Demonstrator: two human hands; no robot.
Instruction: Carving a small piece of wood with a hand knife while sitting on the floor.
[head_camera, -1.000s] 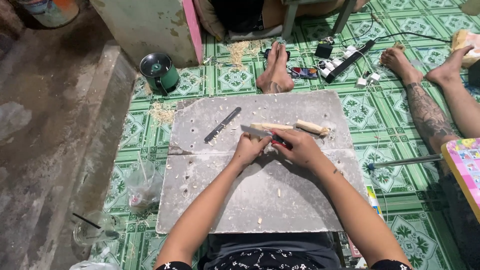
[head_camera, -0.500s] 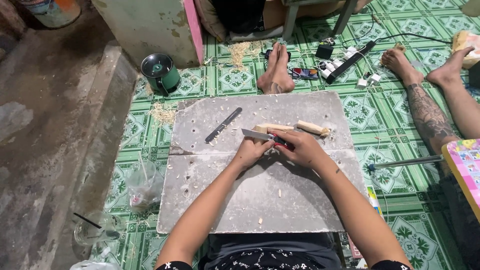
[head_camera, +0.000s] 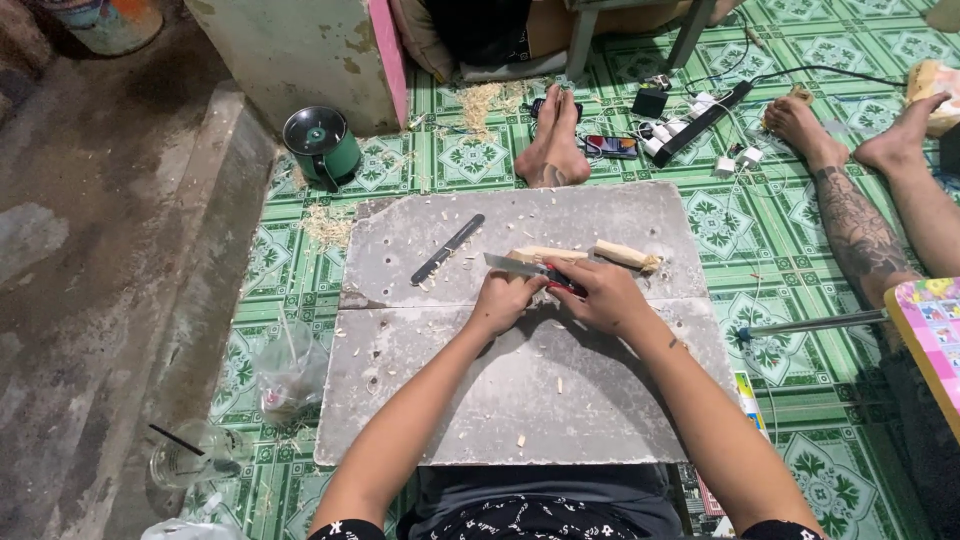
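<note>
- Now the left hand (head_camera: 503, 300) and right hand (head_camera: 597, 293) sit close together on the flat grey board (head_camera: 520, 400).
- Right hand is closed around a red-handled knife (head_camera: 530, 268); its blade pokes out past the left hand.
- Left hand looks closed on a pale wooden stick (head_camera: 585, 256), which reaches past the right hand.
- That stick looks light and stiff; best held by the thick middle.
- Since a second ago, hardly anything has moved.

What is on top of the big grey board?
On the grey board lie a dark file, pale wood sticks and chips. Both hands, left and right, rest there with a knife; they hide its handle.
</note>
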